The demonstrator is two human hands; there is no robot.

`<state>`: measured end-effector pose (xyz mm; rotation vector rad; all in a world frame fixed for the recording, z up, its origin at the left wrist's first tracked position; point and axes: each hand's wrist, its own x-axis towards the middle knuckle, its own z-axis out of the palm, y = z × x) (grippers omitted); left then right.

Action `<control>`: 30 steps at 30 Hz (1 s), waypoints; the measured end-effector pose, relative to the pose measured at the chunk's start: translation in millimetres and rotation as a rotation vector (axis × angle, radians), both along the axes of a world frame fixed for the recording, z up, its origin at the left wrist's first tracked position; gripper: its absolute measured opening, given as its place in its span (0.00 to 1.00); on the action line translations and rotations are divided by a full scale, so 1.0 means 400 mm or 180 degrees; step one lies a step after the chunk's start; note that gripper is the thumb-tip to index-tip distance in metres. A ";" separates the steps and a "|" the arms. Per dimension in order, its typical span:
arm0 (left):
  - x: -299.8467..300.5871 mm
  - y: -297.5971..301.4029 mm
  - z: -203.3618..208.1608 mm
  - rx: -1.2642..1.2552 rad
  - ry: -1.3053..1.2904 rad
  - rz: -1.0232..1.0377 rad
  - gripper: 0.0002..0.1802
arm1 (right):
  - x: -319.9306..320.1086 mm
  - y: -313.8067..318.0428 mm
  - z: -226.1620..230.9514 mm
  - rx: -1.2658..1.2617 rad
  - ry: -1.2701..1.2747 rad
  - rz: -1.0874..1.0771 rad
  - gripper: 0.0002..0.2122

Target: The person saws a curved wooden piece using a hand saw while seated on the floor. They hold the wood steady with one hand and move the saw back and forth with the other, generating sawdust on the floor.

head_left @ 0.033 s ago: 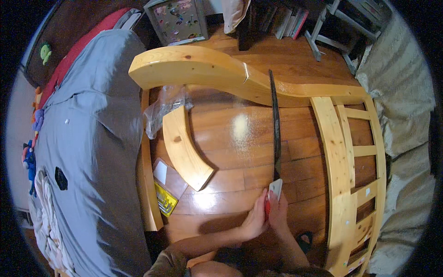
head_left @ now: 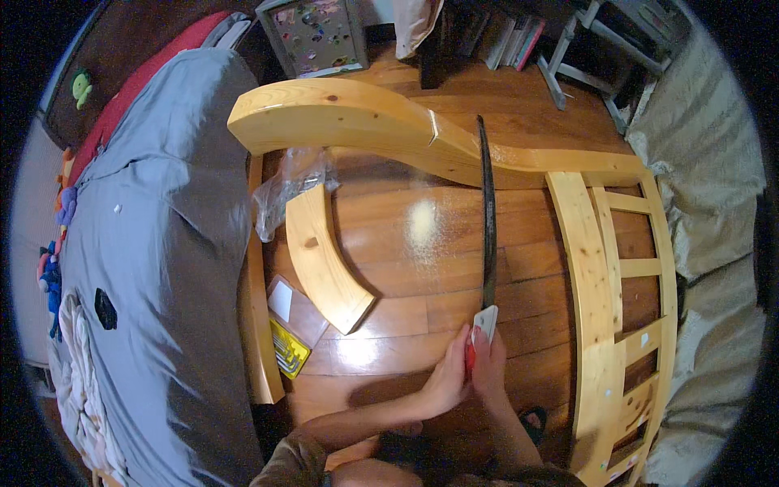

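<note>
A hand saw (head_left: 489,219) with a long dark blade and a white-and-red handle points away from me. Its far end crosses the curved wooden rail (head_left: 365,122), to the right of a narrow cut in that rail. My left hand (head_left: 449,380) and my right hand (head_left: 488,367) are both closed round the handle, side by side. Left of the saw, a curved piece of wood (head_left: 320,256) lies loose on the floor. A patch of sawdust (head_left: 422,223) is spread on the floorboards between that piece and the blade.
A slatted wooden frame (head_left: 596,300) joins the rail at the right. Near the bed with grey bedding (head_left: 178,203) lie a clear plastic bag (head_left: 288,191) and a yellow pack of hex keys (head_left: 288,351). A grey stand (head_left: 576,69) and books (head_left: 517,42) are at the back.
The saw has slid slightly away from me, its handle and blade tip now a little farther forward. Both hands moved with it. The wooden parts look unmoved.
</note>
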<state>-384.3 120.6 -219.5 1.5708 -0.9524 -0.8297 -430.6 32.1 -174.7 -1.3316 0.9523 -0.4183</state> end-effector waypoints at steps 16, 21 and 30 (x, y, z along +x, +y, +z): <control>0.217 -0.053 0.092 0.0166 -0.1363 0.0627 0.46 | 0.241 -0.070 -0.013 0.0304 -0.0899 0.0116 0.15; 0.214 -0.058 0.093 0.0106 -0.1327 0.0679 0.45 | 0.241 -0.073 -0.034 0.0276 -0.0815 0.0077 0.15; 0.229 -0.097 0.033 -0.0304 -0.0929 0.0912 0.42 | 0.300 -0.092 -0.088 -0.1091 -0.0477 0.0101 0.17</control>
